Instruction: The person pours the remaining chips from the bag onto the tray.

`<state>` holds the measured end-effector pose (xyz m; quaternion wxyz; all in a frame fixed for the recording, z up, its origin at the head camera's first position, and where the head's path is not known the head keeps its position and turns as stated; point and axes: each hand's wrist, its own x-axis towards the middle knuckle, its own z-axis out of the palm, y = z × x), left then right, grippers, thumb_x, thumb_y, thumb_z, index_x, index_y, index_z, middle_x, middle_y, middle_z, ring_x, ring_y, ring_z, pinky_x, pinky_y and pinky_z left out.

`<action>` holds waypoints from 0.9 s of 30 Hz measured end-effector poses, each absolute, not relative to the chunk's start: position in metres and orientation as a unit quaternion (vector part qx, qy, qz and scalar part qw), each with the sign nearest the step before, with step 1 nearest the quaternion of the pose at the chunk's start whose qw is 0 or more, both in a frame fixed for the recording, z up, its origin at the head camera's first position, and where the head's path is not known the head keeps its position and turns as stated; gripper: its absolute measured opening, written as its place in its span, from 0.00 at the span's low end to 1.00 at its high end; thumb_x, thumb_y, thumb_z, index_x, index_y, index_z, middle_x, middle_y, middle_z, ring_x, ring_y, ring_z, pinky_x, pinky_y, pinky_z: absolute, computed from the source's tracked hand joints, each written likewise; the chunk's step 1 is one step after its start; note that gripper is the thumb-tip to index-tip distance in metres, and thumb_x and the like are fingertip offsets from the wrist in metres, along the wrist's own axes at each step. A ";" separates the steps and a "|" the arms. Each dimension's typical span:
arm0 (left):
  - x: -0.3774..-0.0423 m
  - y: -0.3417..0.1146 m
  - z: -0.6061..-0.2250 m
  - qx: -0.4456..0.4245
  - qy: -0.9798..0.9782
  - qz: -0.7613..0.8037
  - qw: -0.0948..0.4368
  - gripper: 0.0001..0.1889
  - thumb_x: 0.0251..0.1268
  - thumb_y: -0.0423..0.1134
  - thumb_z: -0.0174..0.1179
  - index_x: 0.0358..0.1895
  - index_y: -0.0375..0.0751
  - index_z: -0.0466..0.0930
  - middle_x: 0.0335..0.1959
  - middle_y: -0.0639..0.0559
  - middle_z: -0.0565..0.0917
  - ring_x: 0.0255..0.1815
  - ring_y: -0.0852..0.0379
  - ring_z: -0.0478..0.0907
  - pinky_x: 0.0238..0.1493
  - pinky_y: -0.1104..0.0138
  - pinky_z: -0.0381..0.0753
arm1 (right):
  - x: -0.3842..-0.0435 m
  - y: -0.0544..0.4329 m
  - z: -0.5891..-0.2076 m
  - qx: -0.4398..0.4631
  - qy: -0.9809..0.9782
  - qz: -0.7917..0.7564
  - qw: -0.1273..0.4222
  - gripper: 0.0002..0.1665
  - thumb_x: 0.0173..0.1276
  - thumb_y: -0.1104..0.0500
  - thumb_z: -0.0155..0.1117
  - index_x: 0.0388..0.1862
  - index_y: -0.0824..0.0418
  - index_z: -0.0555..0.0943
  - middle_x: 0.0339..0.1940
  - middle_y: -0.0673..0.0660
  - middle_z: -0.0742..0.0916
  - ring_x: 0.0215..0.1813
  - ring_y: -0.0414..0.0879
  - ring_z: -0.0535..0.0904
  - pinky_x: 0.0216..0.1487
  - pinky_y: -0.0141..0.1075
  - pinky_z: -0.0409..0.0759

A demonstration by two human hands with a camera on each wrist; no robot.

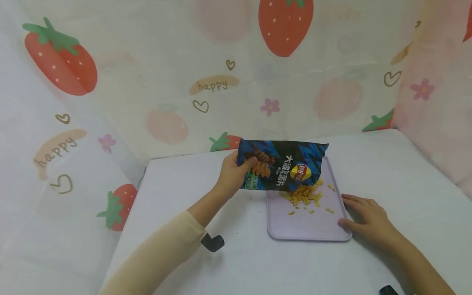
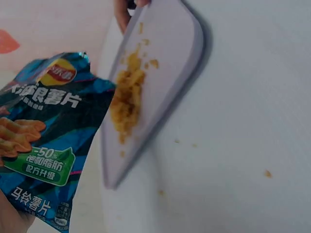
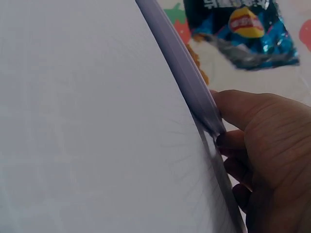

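Note:
My left hand (image 1: 233, 176) grips one end of a dark blue bag of potato chips (image 1: 274, 164), thumb across its front. The bag is held on its side above a light purple tray (image 1: 309, 227), its torn end toward the right. Yellow ridged chips (image 1: 304, 196) lie in a loose pile on the tray beneath the bag, with a few pieces scattered around. At the tray's right edge is my right hand (image 1: 372, 223). In the right wrist view its thumb (image 3: 238, 107) lies on the rim and the fingers bend at the edge, pinching it.
A white table (image 1: 236, 270) bears the tray. Small yellow crumbs (image 2: 268, 173) lie on the tabletop beside it in the left wrist view. Behind the table hangs a cloth backdrop (image 1: 228, 37) printed with strawberries, hearts and flowers.

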<state>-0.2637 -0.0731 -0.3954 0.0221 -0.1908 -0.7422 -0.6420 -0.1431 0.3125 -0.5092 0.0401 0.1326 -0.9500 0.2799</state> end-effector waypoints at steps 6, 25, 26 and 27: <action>-0.265 -0.076 -0.399 -0.179 -0.747 -0.639 0.040 0.14 0.76 0.40 0.61 0.57 0.37 0.80 0.52 0.45 0.86 0.52 0.58 0.81 0.57 0.62 0.81 | -0.144 0.310 -0.509 0.137 -0.948 0.283 0.046 0.42 0.67 0.45 0.72 0.72 0.66 0.72 0.75 0.66 0.73 0.69 0.68 0.65 0.62 0.70 0.60; -0.275 -0.072 -0.392 -0.195 -0.737 -0.647 0.023 0.14 0.75 0.41 0.62 0.56 0.38 0.82 0.52 0.46 0.87 0.54 0.56 0.83 0.57 0.61 0.83 | -0.141 0.312 -0.507 0.127 -0.953 0.272 0.035 0.44 0.67 0.42 0.71 0.72 0.67 0.72 0.75 0.67 0.73 0.69 0.69 0.64 0.62 0.70 0.60; -0.275 -0.072 -0.390 -0.190 -0.737 -0.649 0.025 0.14 0.75 0.41 0.63 0.56 0.39 0.81 0.52 0.46 0.87 0.54 0.56 0.82 0.57 0.61 0.83 | -0.142 0.311 -0.507 0.126 -0.954 0.271 0.034 0.44 0.67 0.42 0.71 0.72 0.67 0.72 0.75 0.67 0.73 0.69 0.69 0.64 0.62 0.70 0.60; -0.275 -0.072 -0.389 -0.184 -0.735 -0.652 0.030 0.14 0.75 0.41 0.63 0.56 0.39 0.81 0.52 0.46 0.87 0.54 0.56 0.82 0.57 0.62 0.82 | -0.142 0.311 -0.506 0.127 -0.953 0.272 0.033 0.44 0.67 0.42 0.71 0.72 0.67 0.72 0.75 0.67 0.73 0.69 0.68 0.64 0.62 0.70 0.60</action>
